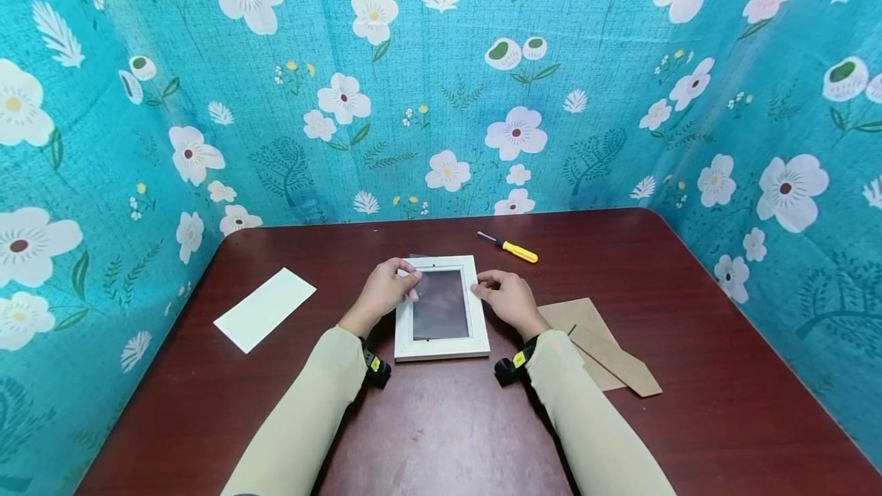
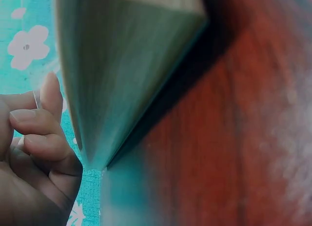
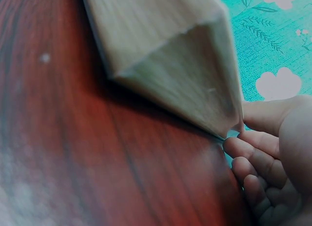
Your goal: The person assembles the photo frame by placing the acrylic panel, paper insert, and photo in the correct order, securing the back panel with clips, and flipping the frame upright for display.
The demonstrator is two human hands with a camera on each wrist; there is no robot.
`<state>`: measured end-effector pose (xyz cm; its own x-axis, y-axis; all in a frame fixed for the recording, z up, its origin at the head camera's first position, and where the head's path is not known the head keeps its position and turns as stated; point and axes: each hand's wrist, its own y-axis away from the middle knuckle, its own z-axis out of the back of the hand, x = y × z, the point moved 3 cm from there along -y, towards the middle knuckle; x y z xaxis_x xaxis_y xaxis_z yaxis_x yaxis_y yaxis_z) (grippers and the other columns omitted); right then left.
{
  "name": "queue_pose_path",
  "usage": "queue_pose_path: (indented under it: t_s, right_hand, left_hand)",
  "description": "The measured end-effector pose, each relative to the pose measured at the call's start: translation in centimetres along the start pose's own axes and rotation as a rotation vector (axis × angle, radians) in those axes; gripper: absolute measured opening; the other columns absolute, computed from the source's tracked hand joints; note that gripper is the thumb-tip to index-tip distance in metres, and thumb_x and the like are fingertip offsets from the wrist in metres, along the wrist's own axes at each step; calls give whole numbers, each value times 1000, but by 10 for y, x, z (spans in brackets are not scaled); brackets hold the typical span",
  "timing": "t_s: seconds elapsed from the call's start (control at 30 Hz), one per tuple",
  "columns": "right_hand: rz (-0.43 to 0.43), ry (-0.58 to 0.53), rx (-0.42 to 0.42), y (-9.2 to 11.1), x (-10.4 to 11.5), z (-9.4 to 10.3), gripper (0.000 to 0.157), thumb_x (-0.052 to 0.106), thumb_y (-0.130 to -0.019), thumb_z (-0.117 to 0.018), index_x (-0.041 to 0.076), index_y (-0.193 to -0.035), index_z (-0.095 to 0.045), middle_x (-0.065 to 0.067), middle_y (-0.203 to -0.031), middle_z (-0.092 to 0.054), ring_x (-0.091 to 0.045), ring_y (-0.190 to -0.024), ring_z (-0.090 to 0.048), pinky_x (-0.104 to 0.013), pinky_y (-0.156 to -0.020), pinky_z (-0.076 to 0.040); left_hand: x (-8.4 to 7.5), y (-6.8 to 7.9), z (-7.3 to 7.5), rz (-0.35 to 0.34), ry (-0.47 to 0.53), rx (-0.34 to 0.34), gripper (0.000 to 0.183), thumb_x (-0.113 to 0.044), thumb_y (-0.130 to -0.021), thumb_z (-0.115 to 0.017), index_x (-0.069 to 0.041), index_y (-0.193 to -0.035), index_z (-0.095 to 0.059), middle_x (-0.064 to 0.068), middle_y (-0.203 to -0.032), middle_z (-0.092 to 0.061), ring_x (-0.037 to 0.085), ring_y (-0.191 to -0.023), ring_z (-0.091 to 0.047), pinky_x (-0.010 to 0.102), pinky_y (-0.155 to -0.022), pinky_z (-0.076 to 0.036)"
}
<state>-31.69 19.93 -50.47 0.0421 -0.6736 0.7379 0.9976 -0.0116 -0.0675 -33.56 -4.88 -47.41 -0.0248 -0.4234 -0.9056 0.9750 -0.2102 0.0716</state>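
Note:
A white picture frame (image 1: 442, 347) lies on the table, its dark opening facing up. My left hand (image 1: 388, 287) is over the frame's upper left side and pinches a thin clear sheet (image 1: 422, 289), whose edge shows between thumb and finger in the left wrist view. One corner of that sheet sticks out past the frame's top edge. At the frame's right side my right hand (image 1: 508, 297) holds the edge, with the thumb on it and curled fingers beside it. The right wrist view shows these fingers (image 3: 263, 162) at the frame's far corner.
A yellow-handled screwdriver (image 1: 518, 252) lies behind the frame to the right. Right of the right hand is a brown backing board (image 1: 586, 312) with a stand flap (image 1: 620, 366). A white rectangular card (image 1: 265, 310) lies on the left. Floral cloth (image 1: 413, 98) hangs around the table.

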Motion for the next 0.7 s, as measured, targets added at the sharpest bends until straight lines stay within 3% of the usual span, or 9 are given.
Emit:
queue_pose_path:
  t_s: [0.33,0.7]
  right_hand:
    - [-4,-1,-6,-1,0,-1,31,35,-91,-68,15,-115,-70,0,-99,-68,-18,-87,-60,-37,-73,-48]
    - [6,-1,0,1,1,0,32,35,-91,-68,14,-116,-70,0,-100,-68,-17,-88,-60,-37,-74,-48]
  left_hand:
    - [-2,1,1,8,-97,10,23,-28,-97,-61,-7,-107,-56,7,-63,-66,15,-48,-47,29,-47,-37]
    - [-8,3,0,3,-310,-23,24,-29,-97,-62,-8,-106,-58,2,-63,-63,16,-52,-50,31,-51,-39]
